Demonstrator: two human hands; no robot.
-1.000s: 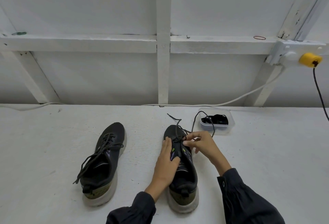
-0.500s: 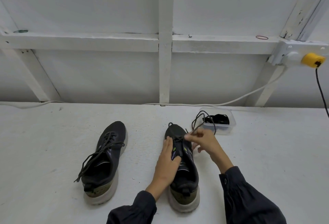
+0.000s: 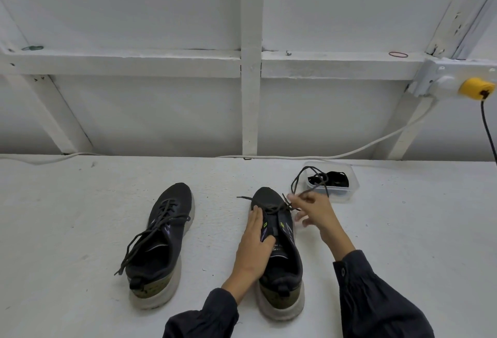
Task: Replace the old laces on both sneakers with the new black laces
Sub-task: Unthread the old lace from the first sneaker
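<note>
**Pulling a limp old lace from the held sneaker**

Freeing the old lace should take little force. It is thin, dark, soft cord that flops and loops, so it is best pinched close to an eyelet and drawn straight out to avoid snagging. It crosses the toe end of the held sneaker, and one loop rises beyond the toe.

The right hand is blurred beside the toe. Its thumb and forefinger seem to pinch the lace, and the other fingers are spread. The left hand lies flat on the knit upper with straight fingers, pressing the sneaker down on its thick pale sole.

The other sneaker, left of the held one, is fully laced. Beyond the toe, to the right, a clear plastic tub holds the bundled new black laces. The white surface looks matte and gritty.
</note>
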